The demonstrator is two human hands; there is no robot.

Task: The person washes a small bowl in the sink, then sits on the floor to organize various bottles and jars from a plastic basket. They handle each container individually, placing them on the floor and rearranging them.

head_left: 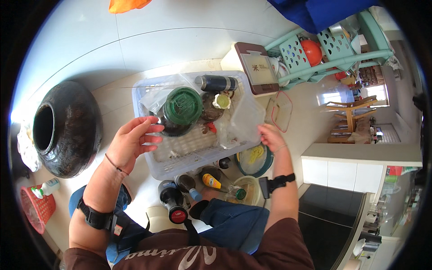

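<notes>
A pale plastic basket (189, 165) lies on the floor before me, with a large jar with a green lid (184, 105) in it. My left hand (137, 140) is beside the jar, fingers apart and holding nothing. My right hand (271, 136) pinches the edge of a translucent plastic lid or sheet (248, 118) over the basket's right end. Also in the basket are a dark thermos flask (216, 83), a dark bottle with a cover on its neck (211, 108) and clear plastic bags (227, 133).
A dark glazed urn (72, 130) stands at the left, near a red basket (38, 206). Several bottles (173, 199) and a basin (254, 160) stand between the basket and my legs. A rice container (258, 69) and a green shelf rack (330, 65) line the wall.
</notes>
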